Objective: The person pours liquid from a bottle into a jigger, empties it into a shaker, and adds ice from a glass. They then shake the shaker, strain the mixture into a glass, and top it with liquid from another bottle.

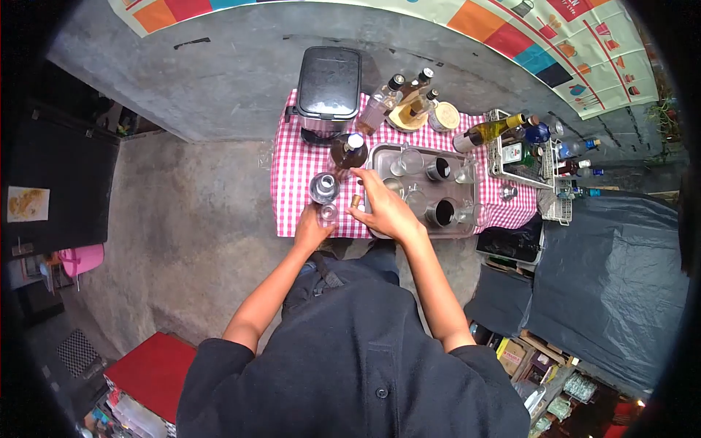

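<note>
My left hand (pixel 312 229) is closed around a small clear glass (pixel 328 213) at the table's front edge. Just behind that glass stands a clear glass bottle (pixel 324 187), seen from above. My right hand (pixel 391 210) has its thumb and forefinger spread apart, with nothing visibly gripped. Close to its thumb tip is a small cork stopper (pixel 355 201). Beyond the forefinger sits a dark brown bottle with a white cap (pixel 349 152). The right hand's other fingers are partly hidden.
A grey tray (pixel 423 232) to the right carries several glasses. Behind are a black-lidded bin (pixel 330 80), liquor bottles (pixel 380 106) and a round wooden-topped jar (pixel 444 117). A wire basket (pixel 504 171) of bottles is farther right. A pink checked cloth (pixel 288 182) covers the table.
</note>
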The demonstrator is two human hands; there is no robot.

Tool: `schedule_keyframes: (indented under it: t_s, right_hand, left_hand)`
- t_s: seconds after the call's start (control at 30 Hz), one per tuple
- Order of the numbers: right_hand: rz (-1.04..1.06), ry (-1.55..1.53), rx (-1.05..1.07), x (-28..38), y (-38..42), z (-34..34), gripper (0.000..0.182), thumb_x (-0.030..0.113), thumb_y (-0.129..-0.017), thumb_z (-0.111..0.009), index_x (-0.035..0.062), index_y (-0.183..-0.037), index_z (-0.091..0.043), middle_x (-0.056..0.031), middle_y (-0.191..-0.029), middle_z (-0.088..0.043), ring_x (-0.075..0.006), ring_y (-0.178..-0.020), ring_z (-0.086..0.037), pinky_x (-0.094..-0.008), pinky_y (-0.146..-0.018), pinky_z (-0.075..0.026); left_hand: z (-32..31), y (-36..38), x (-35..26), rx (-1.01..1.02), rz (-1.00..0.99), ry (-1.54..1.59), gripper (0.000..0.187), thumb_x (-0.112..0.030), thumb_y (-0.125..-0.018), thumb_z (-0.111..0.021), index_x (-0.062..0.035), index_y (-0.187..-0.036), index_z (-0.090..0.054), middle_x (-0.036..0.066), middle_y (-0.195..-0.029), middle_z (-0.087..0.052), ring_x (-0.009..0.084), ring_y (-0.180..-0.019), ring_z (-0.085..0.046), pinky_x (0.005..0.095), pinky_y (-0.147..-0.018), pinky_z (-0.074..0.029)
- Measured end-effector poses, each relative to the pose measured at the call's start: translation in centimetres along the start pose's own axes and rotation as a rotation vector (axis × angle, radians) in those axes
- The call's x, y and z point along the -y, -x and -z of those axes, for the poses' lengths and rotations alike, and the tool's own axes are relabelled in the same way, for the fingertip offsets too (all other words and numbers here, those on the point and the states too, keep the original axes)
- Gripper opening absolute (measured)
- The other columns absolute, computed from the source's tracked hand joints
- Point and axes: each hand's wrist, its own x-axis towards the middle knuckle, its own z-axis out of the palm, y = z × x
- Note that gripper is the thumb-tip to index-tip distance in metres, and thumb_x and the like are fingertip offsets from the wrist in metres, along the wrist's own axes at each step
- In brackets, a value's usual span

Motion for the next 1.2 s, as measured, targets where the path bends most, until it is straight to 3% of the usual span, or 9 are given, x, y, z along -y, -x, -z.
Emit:
schedule_keyframes:
  t_s: [0.2,0.33,0.4,0.53,0.67,0.7,0.77,0.97,1.2]
  right_hand:
    - [0.035,0.02,0.009,-1.6,0.4,-1.0,0.073,0.022,-0.083,-0.073,0.0055,-0.142,-0.035,-0.0207,-0.132,-0.049,-0.0389,-0.125,-0.05,-0.0441,-0.1,-0.045]
    - [-0.081,-0.002,0.104,-2.4,1.6,-1.2,0.072,0.021,-0.082,-0.074,0.0045,-0.142,-0.035,-0.0207,-0.131,-0.049,-0.0384,-0.125,-0.05,-0.0427,-0.1,-0.045]
    - [0.031,0.044,0.003,-3.2,2.4,-1.7,0.074,0.018,-0.08,-0.076,0.0024,-0.14,-0.037,-0.0169,-0.112,-0.053,-0.031,-0.098,-0.06,-0.0404,-0.087,-0.049]
    - [-0.059,-0.082,0.088,-2.6,2.6,-1.6,0.073,0.021,-0.081,-0.075,0.0033,-0.14,-0.036,-0.0204,-0.122,-0.051,-0.04,-0.114,-0.054,-0.0431,-0.095,-0.045]
    - [0.051,-0.141,0.012,-2.0,1.3,-2.2,0.075,0.019,-0.078,-0.079,0.0054,-0.14,-0.039,-0.0175,-0.121,-0.053,-0.033,-0.109,-0.059,-0.0408,-0.09,-0.048]
    - [0.074,-0.143,0.024,-1.3,0.7,-1.8,0.077,0.02,-0.078,-0.079,0.0037,-0.14,-0.037,-0.0192,-0.133,-0.048,-0.0376,-0.123,-0.052,-0.0419,-0.099,-0.047]
    - [0.181,-0.142,-0.052,-1.3,-0.9,-2.3,0.079,0.021,-0.075,-0.081,0.0039,-0.14,-0.037,-0.0172,-0.135,-0.048,-0.0375,-0.123,-0.052,-0.0427,-0.099,-0.048]
    - [0.218,-0.042,-0.021,-2.7,-4.4,-5.7,0.086,0.025,-0.069,-0.084,0.0043,-0.138,-0.037,-0.0179,-0.137,-0.047,-0.0394,-0.123,-0.052,-0.046,-0.096,-0.048]
    - [0.223,-0.185,-0.078,-5.4,-5.8,-9.1,0.083,0.017,-0.066,-0.086,0.0044,-0.136,-0.043,-0.0171,-0.134,-0.052,-0.0327,-0.127,-0.051,-0.0394,-0.105,-0.043]
  left_hand:
    - [-1.8,-0.5,-0.7,-0.156,0.083,-0.046,0.056,-0.021,-0.067,-0.084,0.0007,-0.11,-0.057,0.021,-0.103,-0.06,0.0391,-0.099,-0.059,0.0463,-0.086,-0.049]
    - [-1.7,0.0,-1.0,-0.274,-0.054,-0.021,0.049,-0.019,-0.069,-0.08,0.0015,-0.106,-0.057,0.022,-0.1,-0.06,0.0403,-0.094,-0.06,0.0477,-0.082,-0.049]
    - [-1.7,0.2,0.1,-0.249,0.0,0.034,0.05,-0.019,-0.069,-0.079,0.0017,-0.107,-0.054,0.022,-0.102,-0.06,0.0404,-0.096,-0.06,0.0475,-0.083,-0.048]
    - [0.4,1.7,-0.6,-0.188,0.2,0.043,0.049,-0.019,-0.071,-0.08,-0.0005,-0.107,-0.052,0.022,-0.102,-0.063,0.0394,-0.095,-0.063,0.0451,-0.082,-0.05]
    - [3.5,2.9,-0.4,-0.239,0.162,0.311,0.047,-0.012,-0.072,-0.079,-0.002,-0.109,-0.051,0.017,-0.1,-0.066,0.0271,-0.094,-0.067,0.0373,-0.082,-0.052]
    - [4.3,3.0,-0.6,-0.274,0.138,0.343,0.048,-0.012,-0.073,-0.079,-0.0021,-0.11,-0.05,0.016,-0.1,-0.066,0.0252,-0.094,-0.068,0.0363,-0.082,-0.052]
    - [6.1,3.2,-1.0,-0.3,0.093,0.338,0.049,-0.007,-0.075,-0.077,-0.002,-0.114,-0.048,0.014,-0.101,-0.067,0.0211,-0.096,-0.068,0.0335,-0.084,-0.052]
    - [11.8,2.7,-4.2,-0.301,0.001,0.358,0.046,-0.002,-0.078,-0.073,-0.0012,-0.116,-0.047,0.013,-0.103,-0.067,0.0183,-0.096,-0.067,0.0315,-0.085,-0.052]
    - [13.8,3.1,-5.1,-0.377,-0.032,0.469,0.045,0.003,-0.078,-0.071,-0.0011,-0.116,-0.047,0.011,-0.107,-0.064,0.0173,-0.099,-0.065,0.0307,-0.087,-0.051]
